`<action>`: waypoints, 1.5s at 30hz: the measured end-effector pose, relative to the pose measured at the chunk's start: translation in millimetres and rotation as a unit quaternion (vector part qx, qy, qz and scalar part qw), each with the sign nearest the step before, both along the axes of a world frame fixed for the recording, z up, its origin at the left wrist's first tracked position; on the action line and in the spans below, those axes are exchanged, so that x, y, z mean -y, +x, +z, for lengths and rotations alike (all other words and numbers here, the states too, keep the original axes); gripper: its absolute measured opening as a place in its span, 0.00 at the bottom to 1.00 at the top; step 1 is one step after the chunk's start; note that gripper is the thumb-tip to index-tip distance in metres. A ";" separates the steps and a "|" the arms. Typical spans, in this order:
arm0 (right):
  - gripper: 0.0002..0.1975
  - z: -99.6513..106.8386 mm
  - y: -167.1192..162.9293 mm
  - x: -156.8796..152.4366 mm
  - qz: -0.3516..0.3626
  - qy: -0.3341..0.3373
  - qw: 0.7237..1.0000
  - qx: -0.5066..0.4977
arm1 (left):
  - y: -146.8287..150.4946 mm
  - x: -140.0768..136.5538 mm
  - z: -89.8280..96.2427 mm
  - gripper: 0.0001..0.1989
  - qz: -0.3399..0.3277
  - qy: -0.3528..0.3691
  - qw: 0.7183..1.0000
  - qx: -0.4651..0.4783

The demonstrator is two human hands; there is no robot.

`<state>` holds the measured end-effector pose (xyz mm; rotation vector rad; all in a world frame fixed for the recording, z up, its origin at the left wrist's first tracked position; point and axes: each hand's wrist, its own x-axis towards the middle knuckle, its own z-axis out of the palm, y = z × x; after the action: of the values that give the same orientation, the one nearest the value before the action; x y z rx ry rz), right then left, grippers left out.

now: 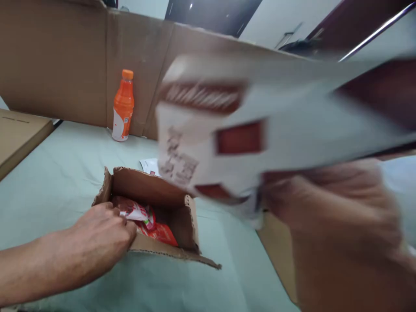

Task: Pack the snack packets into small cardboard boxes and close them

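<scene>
My right hand point(334, 216), smeared by motion, is closed on the lower edge of a white pouch point(292, 125) with brown printing. That pouch is held up high and covers much of the right side. At the open cardboard box point(149, 182), my left hand point(107, 225) is closed at the near left rim. Its fingers seem to pinch a brown, white and pink snack packet point(138, 212) inside the box; the fingertips are hidden. Beneath that packet, a red packet point(164, 234) lies on the box floor.
An orange drink bottle point(123, 108) stands upright against a tall cardboard wall point(58, 60). Behind the box a small white packet point(149, 165) lies partly hidden on the pale green cloth point(65, 173). A flat cardboard piece point(22, 134) sits at the left.
</scene>
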<state>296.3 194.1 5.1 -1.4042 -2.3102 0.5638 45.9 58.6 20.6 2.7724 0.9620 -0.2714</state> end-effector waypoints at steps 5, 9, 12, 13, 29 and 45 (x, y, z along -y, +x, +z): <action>0.11 26.0 -32.9 74.4 0.055 -0.004 0.975 0.214 | -0.2 0.1 3.3 0.14 -0.003 0.035 0.999 0.039; 0.13 29.8 -68.1 90.6 0.115 -0.064 0.924 0.359 | -0.2 0.5 10.8 0.10 -0.008 0.066 0.997 -0.029; 0.11 21.5 -83.6 81.5 0.129 -0.098 0.905 0.393 | 1.4 -1.0 12.8 0.10 -0.007 0.082 0.996 -0.037; 0.11 19.7 -85.0 79.7 0.122 -0.092 0.908 0.391 | 1.9 -1.4 12.0 0.10 -0.007 0.085 0.996 -0.032; 0.20 -33.2 33.2 182.1 -0.064 0.176 0.979 -0.083 | -57.4 21.2 -52.8 0.27 0.162 0.239 0.873 0.392; 0.30 -50.5 23.5 132.1 0.023 0.127 0.985 -0.114 | -34.0 -1.9 -75.5 0.15 0.257 0.246 0.813 0.461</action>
<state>319.8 62.0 -45.4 -1.1106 -2.1488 0.4027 11.9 60.5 -54.9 2.3038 1.4959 1.4322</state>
